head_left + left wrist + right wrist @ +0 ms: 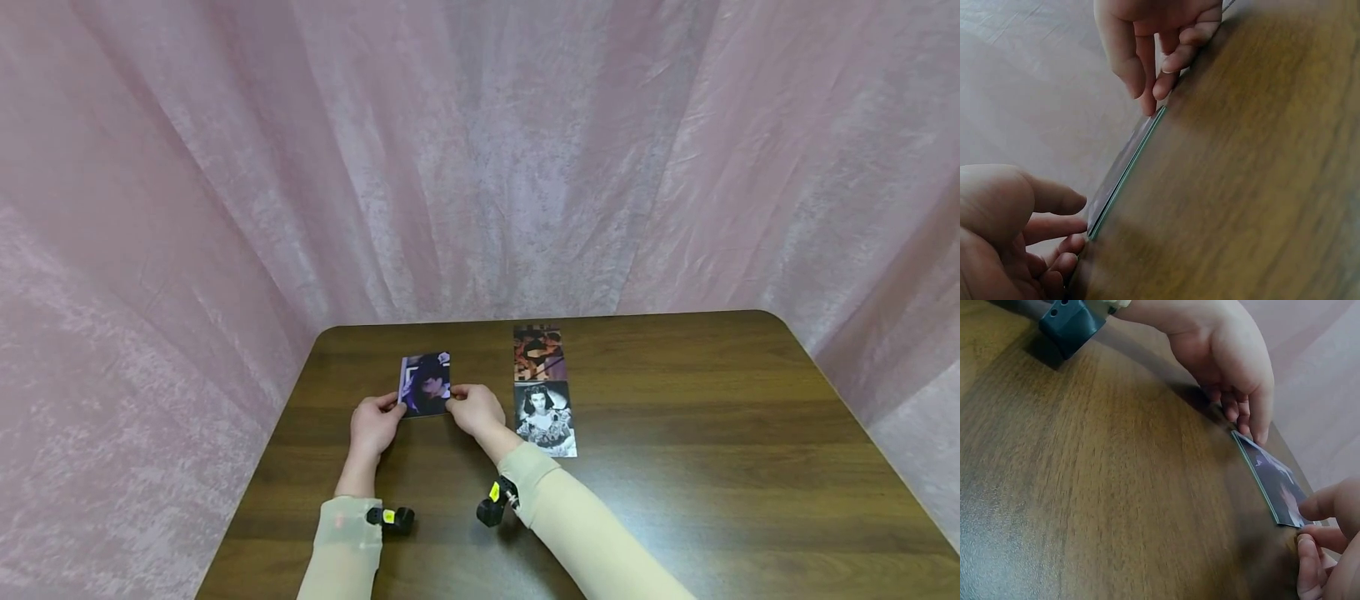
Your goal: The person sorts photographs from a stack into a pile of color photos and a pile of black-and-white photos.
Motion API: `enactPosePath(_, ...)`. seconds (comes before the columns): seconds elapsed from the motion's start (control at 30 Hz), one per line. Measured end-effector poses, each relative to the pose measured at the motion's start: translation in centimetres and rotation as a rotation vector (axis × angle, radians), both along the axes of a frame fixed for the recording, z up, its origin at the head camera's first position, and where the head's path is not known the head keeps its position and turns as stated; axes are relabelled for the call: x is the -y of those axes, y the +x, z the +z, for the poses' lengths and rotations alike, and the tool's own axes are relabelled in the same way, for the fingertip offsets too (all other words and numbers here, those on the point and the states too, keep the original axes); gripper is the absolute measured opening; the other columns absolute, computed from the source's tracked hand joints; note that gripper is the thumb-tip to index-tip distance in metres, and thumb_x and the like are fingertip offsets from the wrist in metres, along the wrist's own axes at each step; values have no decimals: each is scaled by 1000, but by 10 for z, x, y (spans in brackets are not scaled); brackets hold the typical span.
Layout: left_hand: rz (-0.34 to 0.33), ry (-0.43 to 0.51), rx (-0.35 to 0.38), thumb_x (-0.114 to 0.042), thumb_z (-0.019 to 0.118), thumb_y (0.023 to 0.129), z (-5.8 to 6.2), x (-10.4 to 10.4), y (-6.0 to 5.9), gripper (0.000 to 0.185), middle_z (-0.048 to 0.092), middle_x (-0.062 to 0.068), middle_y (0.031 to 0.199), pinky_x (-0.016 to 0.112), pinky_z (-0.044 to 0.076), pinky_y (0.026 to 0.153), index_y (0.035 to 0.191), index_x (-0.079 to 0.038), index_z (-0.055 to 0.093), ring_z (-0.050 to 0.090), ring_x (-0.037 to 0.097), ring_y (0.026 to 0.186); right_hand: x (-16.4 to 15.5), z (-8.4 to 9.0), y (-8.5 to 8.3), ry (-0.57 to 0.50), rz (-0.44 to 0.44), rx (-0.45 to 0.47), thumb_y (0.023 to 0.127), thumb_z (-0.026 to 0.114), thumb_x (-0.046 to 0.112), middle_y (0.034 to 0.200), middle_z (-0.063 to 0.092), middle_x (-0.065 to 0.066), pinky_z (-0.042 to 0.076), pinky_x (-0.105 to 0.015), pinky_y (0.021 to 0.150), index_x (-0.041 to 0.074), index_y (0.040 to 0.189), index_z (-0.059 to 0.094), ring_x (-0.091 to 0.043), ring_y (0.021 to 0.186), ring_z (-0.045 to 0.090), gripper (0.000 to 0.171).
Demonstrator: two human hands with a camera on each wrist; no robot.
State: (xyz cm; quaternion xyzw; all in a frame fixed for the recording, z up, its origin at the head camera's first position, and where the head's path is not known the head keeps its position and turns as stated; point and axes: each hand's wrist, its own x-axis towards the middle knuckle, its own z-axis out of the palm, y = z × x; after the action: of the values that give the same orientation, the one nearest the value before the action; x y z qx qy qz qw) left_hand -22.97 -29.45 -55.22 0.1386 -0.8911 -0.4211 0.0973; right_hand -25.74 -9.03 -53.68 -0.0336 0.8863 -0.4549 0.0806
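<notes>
pink crinkled cloth (pixel 480 167) is hanging round the back and both sides of a dark wooden table (pixel 675 500), as i am seeing it from the head camera.

item: small stack of photo cards (pixel 425 384), dark purplish portrait uppermost, lying flat on the wood. my left hand (pixel 375 423) is pinching its near left corner and my right hand (pixel 476 408) is pinching its near right corner, so the stack is sitting between the two grips. i judge both hands are holding it this way to keep the edges squared.

item: black-and-white portrait photo (pixel 545 418), lying flat just right of my right hand, apart from it.

item: reddish patterned photo (pixel 537 352), lying beyond the black-and-white one, their short edges meeting or nearly so; the two seem laid in a column.

item: pale sleeves with black wrist cameras (pixel 392 518) strapped on.

the left wrist view is showing what the head view is not: the stack (pixel 1124 172) edge-on, several thin layers rather than one card, with the right fingertips (pixel 1161 90) pressing its far end. the right wrist view is showing the top picture (pixel 1275 487) at a slant and the left fingers (pixel 1254 422) curling onto the corner. neither wrist view is showing the other two photos.
</notes>
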Motion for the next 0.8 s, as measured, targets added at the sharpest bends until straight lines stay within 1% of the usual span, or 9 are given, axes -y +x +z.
enactPosePath(0.13, 2, 16, 5, -13, 73, 96, 2, -1, 1, 37, 75, 19, 105, 50, 48, 95, 128, 5, 75, 66, 39, 108, 0, 2, 1, 2, 1, 6, 96, 71, 26, 122, 78, 0, 53, -42, 92, 18, 131, 79, -26, 117, 69, 37)
enactPosePath(0.37, 8, 49, 24, -12, 72, 98, 2, -1, 2, 37, 71, 22, 112, 52, 46, 98, 131, 6, 73, 62, 39, 111, 1, 3, 1, -26, -14, 25, 97, 70, 26, 131, 75, -2, 52, -43, 96, 18, 129, 80, -28, 121, 68, 34)
enactPosePath(0.5, 10, 58, 14, -12, 72, 97, 1, 0, 0, 36, 70, 18, 105, 46, 47, 90, 128, 7, 74, 62, 37, 105, 2, 3, 0, -39, -30, 40, 97, 69, 26, 131, 75, -1, 52, -42, 95, 19, 127, 81, -27, 120, 68, 33)
enactPosePath(0.6, 14, 78, 5, -11, 71, 97, 0, 0, -1, 36, 69, 16, 101, 42, 46, 85, 127, 8, 74, 60, 35, 100, 2, 3, 1, -51, -33, 40, 97, 69, 26, 129, 75, -1, 52, -41, 93, 19, 126, 81, -26, 117, 68, 32)
enactPosePath(0.8, 21, 113, -4, -9, 70, 96, 0, -1, 1, 38, 67, 15, 101, 37, 45, 83, 129, 9, 72, 59, 32, 98, 3, 3, 2, -98, -34, 45, 97, 69, 24, 124, 77, -1, 52, -38, 92, 16, 126, 81, -23, 111, 68, 32)
